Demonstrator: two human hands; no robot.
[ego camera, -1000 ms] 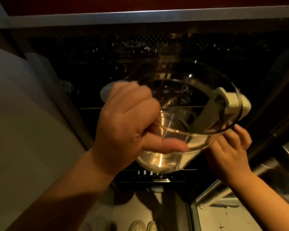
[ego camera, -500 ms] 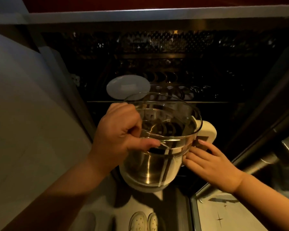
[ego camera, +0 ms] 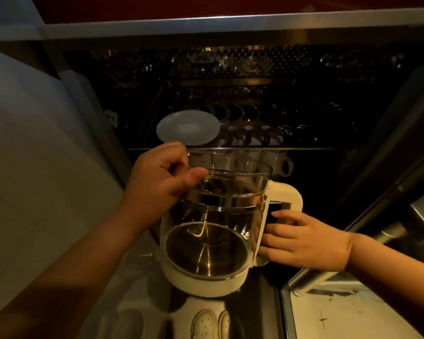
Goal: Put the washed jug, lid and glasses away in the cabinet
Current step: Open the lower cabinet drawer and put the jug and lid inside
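At six o'clock, nearest the camera, the toes of two white shoes (ego camera: 211, 324) show on the floor. At five o'clock lies a corner of a pale worktop (ego camera: 340, 311) with small star marks.

Just above the shoes, at the centre, the glass jug (ego camera: 213, 231) is held upright in the air, tilted slightly so its metal bottom and cream base ring face the camera. Its cream handle (ego camera: 289, 194) points to three o'clock.

The left hand (ego camera: 157, 184) comes in from seven o'clock and grips the jug's rim at its ten o'clock side, fingers curled over the top edge, thumb lying along the outside of the glass. The right hand (ego camera: 306, 243) comes in from four o'clock with fingers stretched out nearly straight, their tips touching the lower part of the handle and the jug wall beside it.

Beyond the jug the cabinet (ego camera: 353, 152) stands open and dark. On its shelf at twelve o'clock lies the round pale lid (ego camera: 187, 128), with rows of glasses (ego camera: 252, 138) just right of it and more behind. A white mug (ego camera: 283, 165) sits under the shelf edge at one o'clock. Farther shelves hold glinting glassware, too dim to tell apart.
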